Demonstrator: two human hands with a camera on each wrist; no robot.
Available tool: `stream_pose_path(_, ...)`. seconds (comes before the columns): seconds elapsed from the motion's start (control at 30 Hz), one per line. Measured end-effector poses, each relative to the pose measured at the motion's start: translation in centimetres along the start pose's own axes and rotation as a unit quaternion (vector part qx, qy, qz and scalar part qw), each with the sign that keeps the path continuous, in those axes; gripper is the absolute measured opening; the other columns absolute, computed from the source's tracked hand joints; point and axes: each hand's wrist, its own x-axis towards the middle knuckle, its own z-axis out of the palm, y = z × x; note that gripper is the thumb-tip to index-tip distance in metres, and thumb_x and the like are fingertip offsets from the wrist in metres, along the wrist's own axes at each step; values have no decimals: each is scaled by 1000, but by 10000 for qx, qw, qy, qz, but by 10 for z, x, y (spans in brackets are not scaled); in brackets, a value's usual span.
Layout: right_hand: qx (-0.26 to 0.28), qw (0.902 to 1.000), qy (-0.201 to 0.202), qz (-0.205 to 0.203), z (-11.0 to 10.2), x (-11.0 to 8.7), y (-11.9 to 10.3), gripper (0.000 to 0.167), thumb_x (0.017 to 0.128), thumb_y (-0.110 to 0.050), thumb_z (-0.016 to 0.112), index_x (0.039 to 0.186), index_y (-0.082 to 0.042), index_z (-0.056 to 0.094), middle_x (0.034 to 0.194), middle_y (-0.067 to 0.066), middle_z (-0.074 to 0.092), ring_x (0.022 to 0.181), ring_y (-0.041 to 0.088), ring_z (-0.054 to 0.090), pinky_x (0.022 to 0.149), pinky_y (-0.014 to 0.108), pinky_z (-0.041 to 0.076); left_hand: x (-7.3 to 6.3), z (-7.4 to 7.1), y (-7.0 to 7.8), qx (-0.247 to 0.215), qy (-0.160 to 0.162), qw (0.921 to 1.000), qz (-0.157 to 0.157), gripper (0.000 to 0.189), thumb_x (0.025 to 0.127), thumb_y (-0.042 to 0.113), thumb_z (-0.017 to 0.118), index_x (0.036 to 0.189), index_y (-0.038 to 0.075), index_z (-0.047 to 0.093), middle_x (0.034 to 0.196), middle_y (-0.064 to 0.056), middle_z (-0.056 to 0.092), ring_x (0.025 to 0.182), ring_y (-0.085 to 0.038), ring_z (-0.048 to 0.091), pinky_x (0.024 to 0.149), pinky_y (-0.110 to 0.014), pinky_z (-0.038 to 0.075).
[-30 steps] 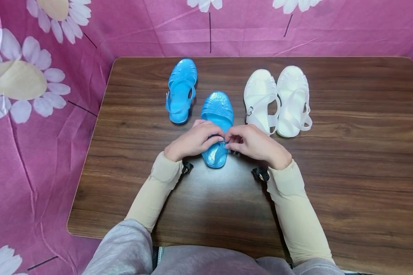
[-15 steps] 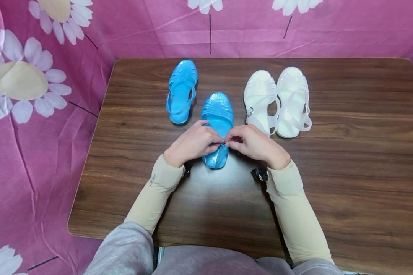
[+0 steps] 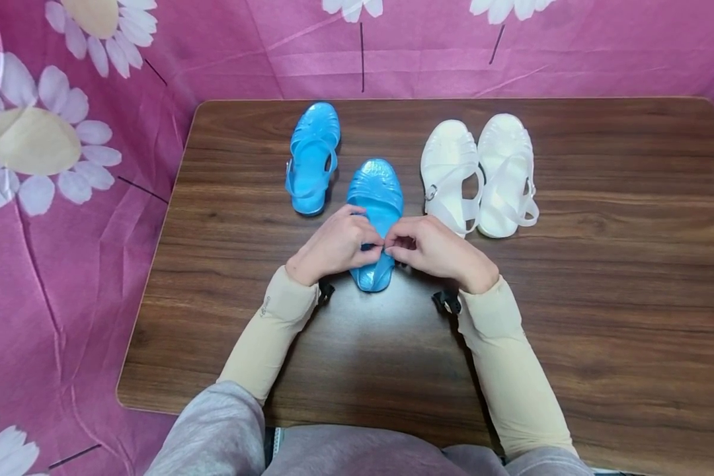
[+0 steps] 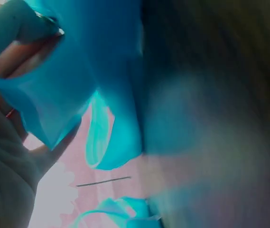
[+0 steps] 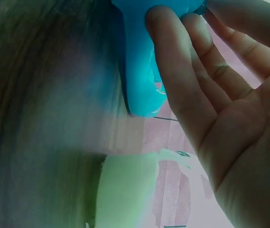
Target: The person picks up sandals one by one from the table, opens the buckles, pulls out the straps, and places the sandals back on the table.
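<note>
A glossy blue jelly sandal (image 3: 376,182) lies toe-away in front of the person in the head view. My left hand (image 3: 339,244) pinches its ankle strap from the left, thumb and forefinger at the buckle. From the opposite side my right hand (image 3: 437,250) pinches the same strap, its fingertips meeting the left ones. The left wrist view shows the blue strap (image 4: 54,102) looped across the fingers, with a shiny metal buckle (image 4: 53,26) at the fingertips. In the right wrist view, the sandal's side (image 5: 142,71) stands beside the fingers; the pinched strap end is mostly hidden.
The matching blue sandal (image 3: 312,162) stands further back on the left. Two white sandals (image 3: 449,155) lie side by side to the right, the nearer one partly behind the right hand. All rest on a brown wooden table (image 3: 619,277) before a pink flowered cloth (image 3: 428,59).
The left hand has turned slightly, its thumb shifting down beside the buckle. Both hands' fingertips have drifted slightly left and now cover the buckle in the head view. The sandals have stayed put.
</note>
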Motion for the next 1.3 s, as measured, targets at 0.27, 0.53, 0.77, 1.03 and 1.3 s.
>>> stream_pose_path(0.27,17,10000,-23,62,1,1,0,3,90,-17,65,90,-15,67,80,-5,61,73,9,53,68,26,46,1,6,-5,-695,255,9972,-97,11,83,8,63,82,8,74,72,2,69,70,-12,60,95,-39,48)
stream_pose_path(0.53,479,9984,-108,284,2,1,-1,3,89,-14,67,86,-15,66,79,-4,63,73,10,55,68,27,49,1,6,-5,-1242,468,9882,-769,6,84,9,63,79,10,64,74,1,62,73,-18,55,77,-31,46)
stream_pose_path(0.77,448,9980,216,398,-1,0,0,9,88,-16,70,85,-14,62,78,-2,63,72,9,58,68,27,51,2,6,-9,-1539,523,9824,-923,6,85,12,66,80,10,68,76,1,67,72,-18,59,79,-31,46)
stream_pose_path(1.03,282,9962,778,281,0,2,-2,13,91,-18,68,100,-11,62,89,0,65,76,10,60,72,29,51,0,-3,-12,-1803,-165,9768,-1142,14,89,15,63,99,10,72,90,1,71,84,-17,61,88,-33,45)
stream_pose_path(1.3,136,9967,775,192,-1,2,-4,4,90,-13,68,93,-11,67,87,-1,66,78,9,60,73,28,52,-1,-11,-11,-1251,-1213,9719,-1584,30,89,18,63,119,13,66,116,1,67,119,-16,53,112,-44,23)
